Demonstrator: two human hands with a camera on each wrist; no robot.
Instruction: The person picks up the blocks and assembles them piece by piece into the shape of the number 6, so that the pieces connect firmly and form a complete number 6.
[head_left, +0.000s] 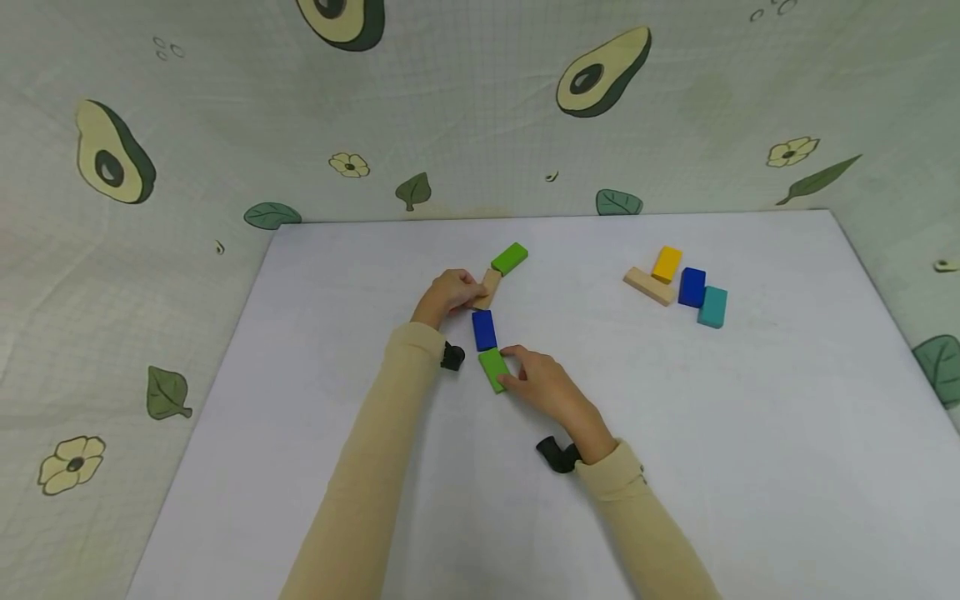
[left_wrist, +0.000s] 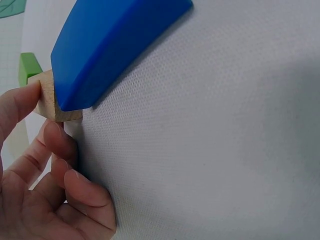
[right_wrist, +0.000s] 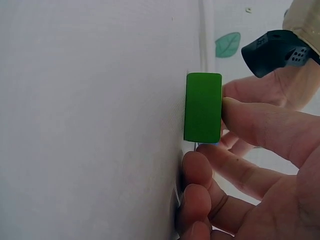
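Observation:
A bent row of blocks lies on the white tabletop in the head view. From the far end it runs: a green block (head_left: 510, 258), a plain wooden block (head_left: 491, 284), a blue block (head_left: 484, 330) and a nearer green block (head_left: 493, 370). My left hand (head_left: 453, 293) pinches the wooden block between thumb and forefinger; the left wrist view shows the blue block (left_wrist: 105, 45) beside it. With thumb and forefinger, my right hand (head_left: 547, 382) holds the nearer green block, whose end face (right_wrist: 203, 107) shows in the right wrist view.
Right of the row, a yellow block (head_left: 667, 264), another wooden block (head_left: 648, 286), a second blue block (head_left: 692, 287) and a teal block (head_left: 712, 307) lie grouped on the white tabletop (head_left: 787, 467). Behind the far edge hangs an avocado-print cloth (head_left: 480, 100).

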